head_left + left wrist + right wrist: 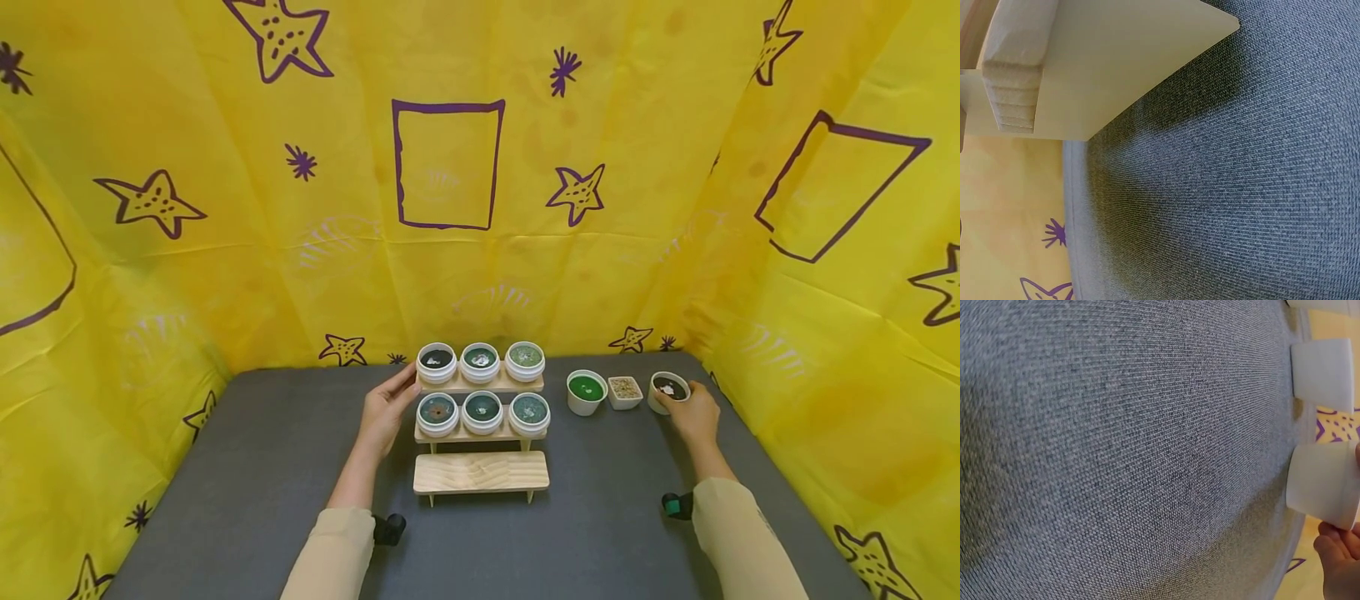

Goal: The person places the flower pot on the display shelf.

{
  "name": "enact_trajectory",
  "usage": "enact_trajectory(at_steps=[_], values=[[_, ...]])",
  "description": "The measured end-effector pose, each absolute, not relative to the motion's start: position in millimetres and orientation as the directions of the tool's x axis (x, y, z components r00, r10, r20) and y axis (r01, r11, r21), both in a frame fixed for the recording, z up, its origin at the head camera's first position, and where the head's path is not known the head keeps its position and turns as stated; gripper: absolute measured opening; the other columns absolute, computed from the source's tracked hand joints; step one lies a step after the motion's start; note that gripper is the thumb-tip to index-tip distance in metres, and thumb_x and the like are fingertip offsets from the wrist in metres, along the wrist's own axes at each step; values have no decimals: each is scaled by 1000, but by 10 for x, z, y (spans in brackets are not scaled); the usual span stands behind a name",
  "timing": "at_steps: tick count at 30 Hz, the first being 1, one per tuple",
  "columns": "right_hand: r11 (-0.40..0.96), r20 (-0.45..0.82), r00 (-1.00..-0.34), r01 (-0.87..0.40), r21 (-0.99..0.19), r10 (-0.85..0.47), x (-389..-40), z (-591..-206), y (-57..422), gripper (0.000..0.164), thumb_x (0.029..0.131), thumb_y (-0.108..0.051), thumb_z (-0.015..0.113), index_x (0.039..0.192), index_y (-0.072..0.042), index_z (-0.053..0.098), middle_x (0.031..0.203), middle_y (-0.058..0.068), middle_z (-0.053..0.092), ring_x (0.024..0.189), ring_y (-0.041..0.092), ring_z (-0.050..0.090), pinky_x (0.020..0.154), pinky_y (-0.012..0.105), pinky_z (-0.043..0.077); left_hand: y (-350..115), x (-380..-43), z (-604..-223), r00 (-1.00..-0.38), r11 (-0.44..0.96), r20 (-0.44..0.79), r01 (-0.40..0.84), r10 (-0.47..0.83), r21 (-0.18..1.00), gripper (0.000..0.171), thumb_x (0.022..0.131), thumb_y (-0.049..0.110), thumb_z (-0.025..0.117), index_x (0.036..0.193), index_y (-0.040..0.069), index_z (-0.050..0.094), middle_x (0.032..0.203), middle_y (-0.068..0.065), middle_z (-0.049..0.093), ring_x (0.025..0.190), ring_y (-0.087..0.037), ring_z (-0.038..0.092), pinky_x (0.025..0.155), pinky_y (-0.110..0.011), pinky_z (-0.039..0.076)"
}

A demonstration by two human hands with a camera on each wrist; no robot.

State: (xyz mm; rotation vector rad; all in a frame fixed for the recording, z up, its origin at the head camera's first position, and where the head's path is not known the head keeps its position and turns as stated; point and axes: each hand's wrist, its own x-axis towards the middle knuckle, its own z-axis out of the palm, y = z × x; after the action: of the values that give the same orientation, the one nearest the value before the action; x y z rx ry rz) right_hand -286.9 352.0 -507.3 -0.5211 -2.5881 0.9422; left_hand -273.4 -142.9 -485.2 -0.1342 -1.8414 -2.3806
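Note:
My right hand (696, 414) grips a small white cup (1322, 481) with dark contents and a pale patch on top; the cup stands on the grey table at the right. Thumb and fingers lie around its rim. At the upper left end of a wooden tiered stand (482, 472) is my left hand (386, 412), its fingertips at the top-left white bowl (437, 375) and shelf end. Whether they pinch or only touch is hidden. In the left wrist view the stand's side panel (1129, 56) shows, without a clear view of the hand.
White bowls with dark and green contents fill the upper two tiers, among them a middle bowl (482, 425). Right of the stand are a green-filled cup (583, 408) and a small square dish (625, 396) of beige bits. Yellow printed cloth (450, 283) surrounds the table (300, 467).

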Motion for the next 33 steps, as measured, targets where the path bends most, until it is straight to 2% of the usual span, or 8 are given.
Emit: enact_trajectory(at_steps=[5,12,18,28,33], values=[[715,190,-875,220,-663,445,-2859,-5063,3522,72,84,-26,74,133,19,45,128,41,54,120,57,48,108,63,36,-1425,-2726,-4851,-987,-260,150,158,-51,953,49,93,-6,59,140,-11,46,111,22,67,110,9,61,97,-10,50],[698,199,-861,221,-681,467,-2873,-5050,3528,70,84,-26,74,133,17,47,129,39,55,120,56,48,107,64,37,-1432,-2725,-4862,-987,-262,154,162,-53,951,50,93,-6,59,140,-11,46,119,17,66,111,9,61,98,-10,50],[677,236,-830,211,-705,505,-2883,-5022,3518,69,83,-26,76,132,14,50,127,37,57,119,54,51,105,62,39,-1429,-2735,-4870,-983,-240,177,185,-54,953,50,93,-4,60,140,-12,45,116,20,66,111,10,61,97,-9,50],[664,303,-809,139,-735,505,-2872,-4943,3440,70,80,-24,79,134,12,51,127,35,59,119,51,53,105,61,40,-1427,-2735,-4855,-989,-269,145,149,-33,952,50,93,-6,58,141,-11,45,112,22,67,109,8,62,97,-10,50],[662,326,-812,95,-744,484,-2856,-4871,3360,72,80,-24,80,135,11,51,128,35,60,119,48,54,105,59,40,-1431,-2735,-4853,-991,-276,132,137,-37,951,50,93,-6,59,141,-10,45,119,15,66,110,8,62,98,-10,50]])
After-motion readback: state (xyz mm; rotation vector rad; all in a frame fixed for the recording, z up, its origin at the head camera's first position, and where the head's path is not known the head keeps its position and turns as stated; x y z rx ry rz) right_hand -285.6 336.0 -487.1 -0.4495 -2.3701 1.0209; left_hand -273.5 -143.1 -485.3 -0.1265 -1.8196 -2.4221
